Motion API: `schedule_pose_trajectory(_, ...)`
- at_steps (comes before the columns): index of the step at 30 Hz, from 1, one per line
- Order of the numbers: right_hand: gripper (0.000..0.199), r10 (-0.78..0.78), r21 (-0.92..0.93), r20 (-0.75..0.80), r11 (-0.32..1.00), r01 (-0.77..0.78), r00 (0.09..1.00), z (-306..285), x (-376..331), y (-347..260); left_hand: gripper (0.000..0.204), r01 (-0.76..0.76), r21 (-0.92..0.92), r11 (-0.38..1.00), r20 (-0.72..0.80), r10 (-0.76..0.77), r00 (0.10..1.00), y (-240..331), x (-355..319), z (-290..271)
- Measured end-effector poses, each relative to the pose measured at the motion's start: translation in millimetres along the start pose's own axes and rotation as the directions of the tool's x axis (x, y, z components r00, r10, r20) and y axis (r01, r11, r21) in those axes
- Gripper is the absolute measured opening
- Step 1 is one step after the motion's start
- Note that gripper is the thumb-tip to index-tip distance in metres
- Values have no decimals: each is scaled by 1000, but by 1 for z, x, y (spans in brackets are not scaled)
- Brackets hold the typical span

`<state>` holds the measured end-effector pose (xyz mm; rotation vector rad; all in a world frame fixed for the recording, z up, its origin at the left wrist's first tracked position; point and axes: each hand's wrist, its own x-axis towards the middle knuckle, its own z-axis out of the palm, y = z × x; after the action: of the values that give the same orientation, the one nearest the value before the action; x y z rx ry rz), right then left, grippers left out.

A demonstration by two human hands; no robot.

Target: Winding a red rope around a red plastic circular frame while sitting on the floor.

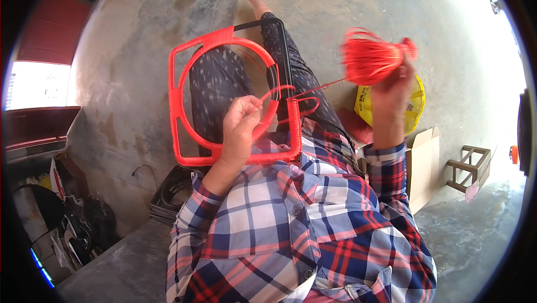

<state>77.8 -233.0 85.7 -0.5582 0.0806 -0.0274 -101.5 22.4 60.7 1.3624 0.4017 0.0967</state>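
Wrapping approx. three-quarters done: we hold the square frame [178,101] on our lap, left hand [239,129] fingers closed on its inner ring [197,65]; right hand [391,99], raised, grips the red cord bundle [369,57]. Black top-right section [279,40] w/o cord yet.

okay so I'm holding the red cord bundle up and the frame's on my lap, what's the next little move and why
Probably draw the right hand further out to pull the cord taut. The strand from the bundle still ends in loose loops by the frame where the left hand pinches, and part of the frame's upper right is still bare black.
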Motion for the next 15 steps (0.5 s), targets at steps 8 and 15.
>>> schedule_pose_trajectory(8,31,-184,-91,56,978,189,981,-139,51,-131,33,-56,44,997,89,52,995,5,4,8)
schedule_pose_trajectory(15,37,544,-599,22,679,-425,839,-71,-37,-3,46,258,70,964,203,-267,942,25,12,16)
